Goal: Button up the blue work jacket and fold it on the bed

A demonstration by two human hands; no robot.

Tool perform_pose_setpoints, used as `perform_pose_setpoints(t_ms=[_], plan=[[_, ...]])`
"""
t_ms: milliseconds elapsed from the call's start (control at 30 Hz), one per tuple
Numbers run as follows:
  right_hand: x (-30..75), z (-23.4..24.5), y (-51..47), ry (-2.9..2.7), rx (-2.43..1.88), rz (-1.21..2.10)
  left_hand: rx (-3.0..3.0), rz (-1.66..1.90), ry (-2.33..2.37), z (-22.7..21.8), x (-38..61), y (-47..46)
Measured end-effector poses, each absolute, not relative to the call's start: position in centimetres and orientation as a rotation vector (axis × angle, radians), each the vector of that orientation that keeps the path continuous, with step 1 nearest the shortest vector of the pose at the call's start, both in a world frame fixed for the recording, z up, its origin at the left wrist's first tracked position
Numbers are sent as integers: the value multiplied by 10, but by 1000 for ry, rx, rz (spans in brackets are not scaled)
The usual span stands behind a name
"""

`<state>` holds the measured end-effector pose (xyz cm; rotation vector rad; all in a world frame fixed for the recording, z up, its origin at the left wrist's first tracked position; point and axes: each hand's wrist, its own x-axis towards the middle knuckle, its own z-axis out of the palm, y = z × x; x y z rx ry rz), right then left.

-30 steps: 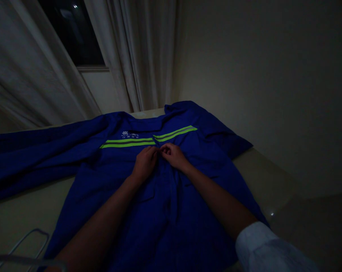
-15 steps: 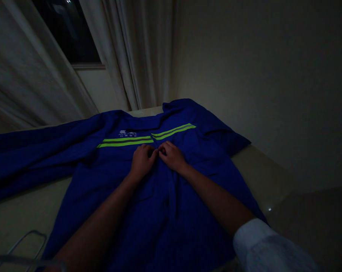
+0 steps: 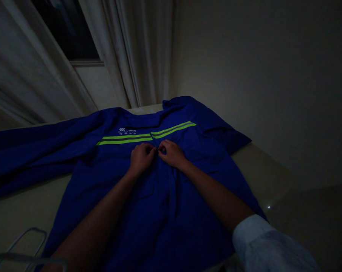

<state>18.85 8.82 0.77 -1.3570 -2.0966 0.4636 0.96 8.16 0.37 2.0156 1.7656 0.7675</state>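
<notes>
Left hand (image 3: 141,158) and right hand (image 3: 171,153), equally close, pinching the jacket (image 3: 159,219) at its front opening (image 3: 173,192), which runs near to far

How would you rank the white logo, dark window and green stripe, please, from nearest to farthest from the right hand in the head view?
From the right hand:
1. Green stripe: just beyond, across the blue jacket.
2. White logo: farther left, above the stripe.
3. Dark window: upper left, in the background.
</notes>
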Motion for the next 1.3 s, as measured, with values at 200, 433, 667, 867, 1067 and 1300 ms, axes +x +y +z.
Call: perform_pose_setpoints(t_ms=[200, 433, 667, 867, 1067, 1300], plan=[[186, 9, 88, -2084, -1376, 463, 2149, 745, 1886, 13, 16, 69], [187, 9, 89, -2064, -1410, 485, 2258, 783, 1722, 12, 12, 72], [186, 9, 90, -2063, -1462, 506, 2252, 673, 1793, 11, 9, 74], [189, 9, 91, -2112, -1369, 528, 2008, 625, 1714, 14, 4, 82], [191, 8, 93, -2099, -1352, 556, 2077, 671, 1752, 11, 7, 79], [194, 7, 97, -2041, -1295, 596, 2125, 727, 1720, 9, 8, 77]])
